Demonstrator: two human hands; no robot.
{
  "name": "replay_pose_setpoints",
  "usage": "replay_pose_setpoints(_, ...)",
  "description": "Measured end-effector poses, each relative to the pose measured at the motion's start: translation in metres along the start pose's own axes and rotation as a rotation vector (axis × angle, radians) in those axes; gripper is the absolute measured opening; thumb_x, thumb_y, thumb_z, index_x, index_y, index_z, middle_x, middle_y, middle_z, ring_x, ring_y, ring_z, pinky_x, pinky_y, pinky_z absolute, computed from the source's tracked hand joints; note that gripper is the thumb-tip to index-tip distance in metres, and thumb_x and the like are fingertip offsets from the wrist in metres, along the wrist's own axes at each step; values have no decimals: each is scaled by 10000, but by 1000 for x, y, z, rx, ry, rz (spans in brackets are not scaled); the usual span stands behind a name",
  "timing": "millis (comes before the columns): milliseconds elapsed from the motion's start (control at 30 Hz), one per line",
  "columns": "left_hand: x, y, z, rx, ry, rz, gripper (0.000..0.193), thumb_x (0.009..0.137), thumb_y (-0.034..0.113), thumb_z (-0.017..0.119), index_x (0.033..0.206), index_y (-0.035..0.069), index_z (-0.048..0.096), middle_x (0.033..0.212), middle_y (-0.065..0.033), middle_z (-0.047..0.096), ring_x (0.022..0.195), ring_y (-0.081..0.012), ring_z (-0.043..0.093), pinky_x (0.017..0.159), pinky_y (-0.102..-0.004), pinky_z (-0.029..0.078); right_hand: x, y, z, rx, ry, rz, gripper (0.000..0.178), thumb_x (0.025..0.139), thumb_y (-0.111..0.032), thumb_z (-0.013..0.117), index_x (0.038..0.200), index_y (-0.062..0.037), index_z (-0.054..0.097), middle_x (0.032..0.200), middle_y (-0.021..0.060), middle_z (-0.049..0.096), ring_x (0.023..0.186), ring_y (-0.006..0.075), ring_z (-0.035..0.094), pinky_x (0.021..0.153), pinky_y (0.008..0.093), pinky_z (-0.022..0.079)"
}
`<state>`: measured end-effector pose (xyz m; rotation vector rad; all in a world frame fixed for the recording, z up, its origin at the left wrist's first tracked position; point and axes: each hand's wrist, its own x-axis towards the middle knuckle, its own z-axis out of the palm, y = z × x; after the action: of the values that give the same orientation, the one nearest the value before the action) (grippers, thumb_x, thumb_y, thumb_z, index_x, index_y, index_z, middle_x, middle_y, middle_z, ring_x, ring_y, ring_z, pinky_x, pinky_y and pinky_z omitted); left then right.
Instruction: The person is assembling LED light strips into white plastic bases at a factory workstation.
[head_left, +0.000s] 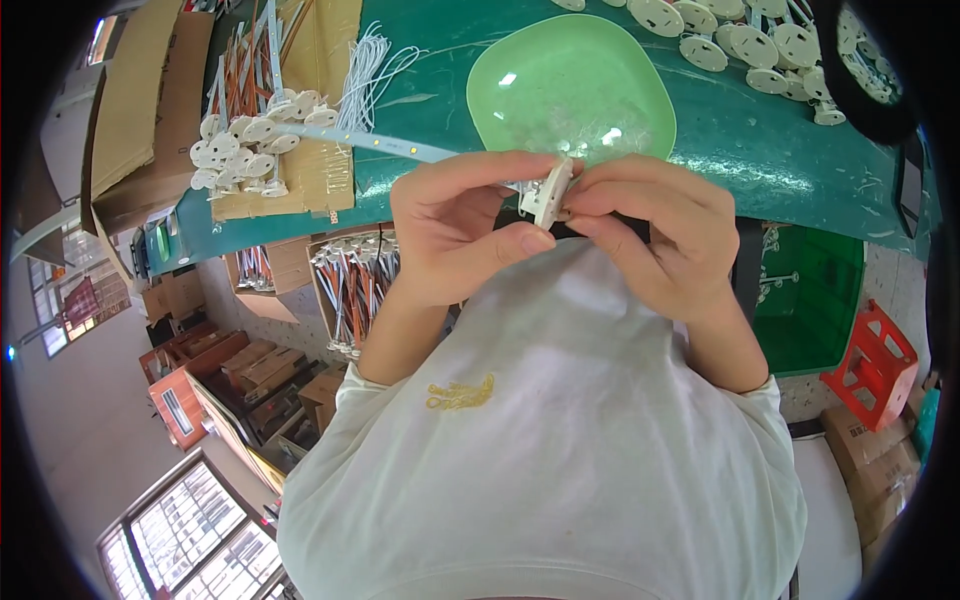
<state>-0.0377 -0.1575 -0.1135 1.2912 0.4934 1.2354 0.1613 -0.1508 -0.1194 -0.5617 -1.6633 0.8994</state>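
Both my hands meet just in front of my white shirt, at the near edge of a green table point(760, 150). Between them is a small white plastic disc part point(549, 193), seen edge-on. My left hand point(462, 225) pinches it from the left with thumb and fingers. From the right, my right hand point(660, 235) closes its fingertips on the same part. A thin pale strip with small dots point(385, 145) runs from the part out to the left across the table.
A light green plastic dish point(570, 85) sits on the table just beyond my hands. Several white round parts point(745, 40) lie at the back right, and more point(245, 145) on cardboard at the left beside white wires point(365, 70). A box of wires point(350, 285) and a red stool point(870, 365) stand below.
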Motion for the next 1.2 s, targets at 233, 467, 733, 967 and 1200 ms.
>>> replay_pose_setpoints(233, -6, -8, 23, 86, 109, 63, 499, 761, -100, 759, 1227, -107, 580, 1237, -270, 611, 1129, -315, 630, 938, -416, 552, -10, -4, 9, -281, 202, -141, 179, 769, 132, 665, 924, 54, 619, 871, 153, 663, 700, 242, 654, 613, 290, 532)
replay_pose_setpoints(467, -14, -13, 25, 49, 112, 76, 507, 766, -117, 746, 1242, -106, 569, 1266, -285, 586, 1157, -317, 611, 940, -421, 561, -16, -2, 13, -302, 259, -189, 184, 713, 101, 680, 888, 72, 630, 837, 156, 658, 606, 249, 617, 522, 296, 507)
replay_pose_setpoints(733, -13, -22, 21, 4, 117, 79, 494, 759, -118, 752, 1221, -104, 577, 1254, -278, 596, 1205, -328, 581, 969, -419, 544, -15, 10, 16, -330, 306, -281, 212, 688, 114, 678, 891, 79, 629, 833, 158, 653, 597, 247, 610, 515, 296, 503)
replay_pose_setpoints(967, -3, -4, 28, 162, 172, -14, 434, 783, -113, 733, 1197, -77, 612, 1198, -236, 645, 1120, -284, 638, 958, -382, 544, -11, 0, 10, -320, 246, -180, 180, 738, 108, 690, 908, 62, 651, 896, 173, 690, 738, 288, 677, 647, 312, 543)
replay_pose_setpoints(1200, 34, 75, -33, 1377, 53, 3, 255, 861, 60, 673, 1111, 16, 696, 999, -143, 729, 892, -225, 708, 803, -321, 536, -3, 11, -43, -609, 243, -52, 103, 773, 64, 718, 856, 28, 667, 855, 150, 711, 761, 273, 688, 718, 315, 542)
